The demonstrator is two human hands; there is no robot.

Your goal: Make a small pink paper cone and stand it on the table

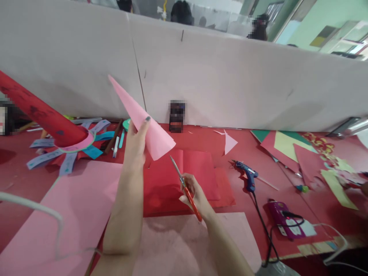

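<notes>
Left hand [136, 142] gripping pink paper cone [135, 109] above table [201, 138], thumb pressing side; right hand [199, 192] holding red-handled scissors [190, 199], fingers curled, tips pointing near rim; hard squeezing risking creases; slipping blades risking nicks.

The red table [198, 138] bears a pink sheet [71, 207] — and a glue gun [247, 174].

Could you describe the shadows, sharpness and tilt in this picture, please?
Head view: soft shadows on the red paper beside the right hand; head view: pink cone and scissors clear in outline, softer in detail; head view: pixelation covers the dark object by the white partition, whose top edge slants.
</notes>
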